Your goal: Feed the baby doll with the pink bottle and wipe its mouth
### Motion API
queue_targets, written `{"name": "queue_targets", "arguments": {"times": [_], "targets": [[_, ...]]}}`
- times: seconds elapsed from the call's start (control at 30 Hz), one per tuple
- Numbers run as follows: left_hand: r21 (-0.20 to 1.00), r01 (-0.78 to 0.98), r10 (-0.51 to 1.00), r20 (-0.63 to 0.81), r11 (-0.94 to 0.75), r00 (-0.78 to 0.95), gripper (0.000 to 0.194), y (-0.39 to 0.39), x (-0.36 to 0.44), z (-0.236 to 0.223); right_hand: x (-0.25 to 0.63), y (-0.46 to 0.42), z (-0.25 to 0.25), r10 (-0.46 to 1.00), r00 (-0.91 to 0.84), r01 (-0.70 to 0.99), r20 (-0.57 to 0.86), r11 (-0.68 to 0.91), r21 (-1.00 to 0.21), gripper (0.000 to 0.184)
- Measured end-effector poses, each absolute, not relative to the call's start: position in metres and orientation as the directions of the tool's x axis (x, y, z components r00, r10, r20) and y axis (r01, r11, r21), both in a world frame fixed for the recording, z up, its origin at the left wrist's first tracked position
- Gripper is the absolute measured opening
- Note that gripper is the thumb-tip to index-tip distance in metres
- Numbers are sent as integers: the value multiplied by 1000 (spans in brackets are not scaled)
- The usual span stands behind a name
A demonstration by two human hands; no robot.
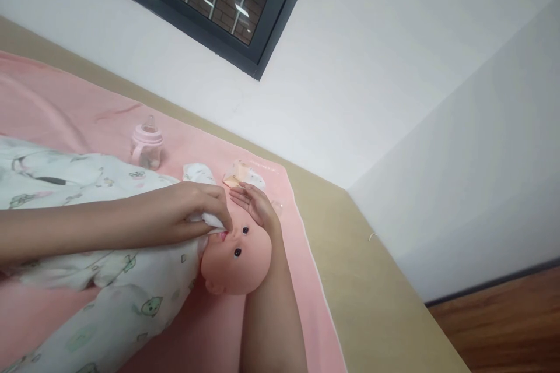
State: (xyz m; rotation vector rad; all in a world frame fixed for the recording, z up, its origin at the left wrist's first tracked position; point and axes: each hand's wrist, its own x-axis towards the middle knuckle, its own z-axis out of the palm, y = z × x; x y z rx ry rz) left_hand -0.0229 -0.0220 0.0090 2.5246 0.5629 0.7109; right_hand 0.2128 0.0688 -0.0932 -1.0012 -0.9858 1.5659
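A baby doll [245,262] lies face up in a white printed outfit [157,297], its head toward the right. My left hand [196,210] reaches in from the left, its fingers closed on a white cloth or tissue [213,221] at the doll's mouth. The cloth is mostly hidden by those fingers. My right hand [256,204] lies along the far side of the doll's head, palm toward the cheek and fingers stretched out. The head rests against my right wrist and forearm.
A baby bottle [147,143] with a pink collar and handle stands beyond the doll. Close behind my right hand is a clear, partly orange item [242,175]. A pink sheet [219,332] covers much of the beige surface [350,256], which meets a white wall [332,70] below a dark-framed window [258,58].
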Motion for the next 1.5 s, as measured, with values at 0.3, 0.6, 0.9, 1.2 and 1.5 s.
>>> {"name": "queue_targets", "arguments": {"times": [0.3, 0.6, 0.9, 1.2, 1.5], "targets": [[592, 246, 524, 357, -767, 773, 24, -24, -22, 15, 213, 70, -95, 976, -175, -311, -127, -177, -934, 17], [529, 292, 530, 380, -797, 758, 26, -21, -23, 17, 212, 68, -94, 977, -169, -298, -132, -178, -938, 17], [544, 398, 643, 392, -738, 658, 32, -10, -43, 34, 215, 58, -85, 971, -235, -291, -46, -115, -950, 29], [557, 519, 747, 334, -649, 575, 26, 9, -73, 51, 201, 9, 24, 902, -422, 139, 86, 158, -978, 29], [562, 435, 676, 341, -703, 653, 19, 14, -84, 50, 123, -36, 60, 899, -419, 567, 131, 371, -735, 25]]}}
